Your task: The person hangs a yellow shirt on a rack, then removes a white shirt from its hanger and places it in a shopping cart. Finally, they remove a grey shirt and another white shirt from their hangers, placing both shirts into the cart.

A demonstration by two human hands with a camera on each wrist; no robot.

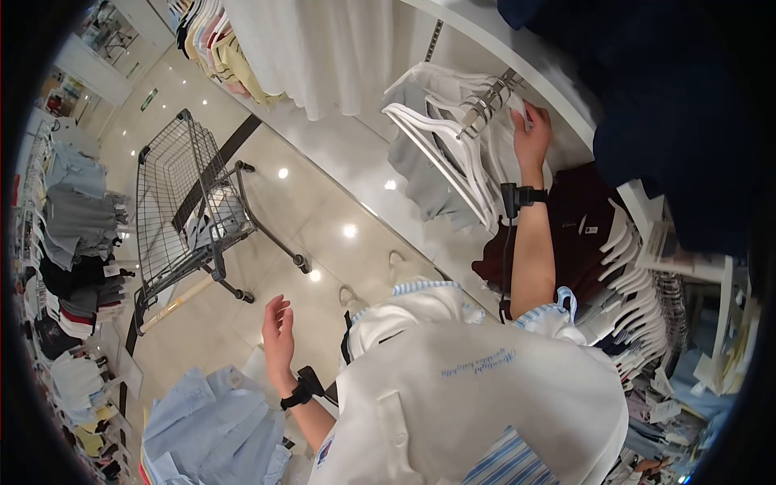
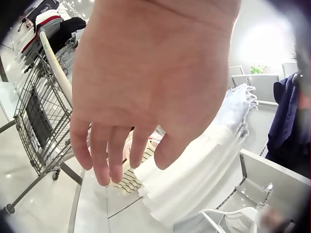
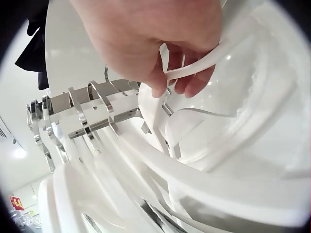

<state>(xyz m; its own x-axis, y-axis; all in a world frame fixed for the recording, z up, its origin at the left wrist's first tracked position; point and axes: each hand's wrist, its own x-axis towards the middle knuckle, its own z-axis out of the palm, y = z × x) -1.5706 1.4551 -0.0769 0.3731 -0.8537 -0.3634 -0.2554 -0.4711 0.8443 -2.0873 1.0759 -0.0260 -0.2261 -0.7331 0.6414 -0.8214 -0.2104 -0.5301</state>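
Observation:
My right hand (image 1: 530,141) is raised to a short metal display rail (image 3: 63,103). In the right wrist view, its thumb and fingers curl round a white hanger (image 3: 201,64) at the rail's end, next to a sheer white garment (image 3: 272,97). More white hangers (image 1: 443,123) hang by flat metal hooks on the same rail, with a grey garment (image 1: 416,174) among them. My left hand (image 1: 280,335) hangs in the air at the other side of my body, fingers loosely extended, holding nothing. The left wrist view shows its fingers pointing downward, apart from the clothes behind.
A wire shopping cart (image 1: 184,284) stands on the tiled floor at left. Light blue shirts (image 1: 214,420) are close below my left hand. Maroon garments (image 1: 574,234) and a row of white hangers (image 1: 634,303) lie right of my right arm. A white shelf (image 1: 558,81) runs overhead.

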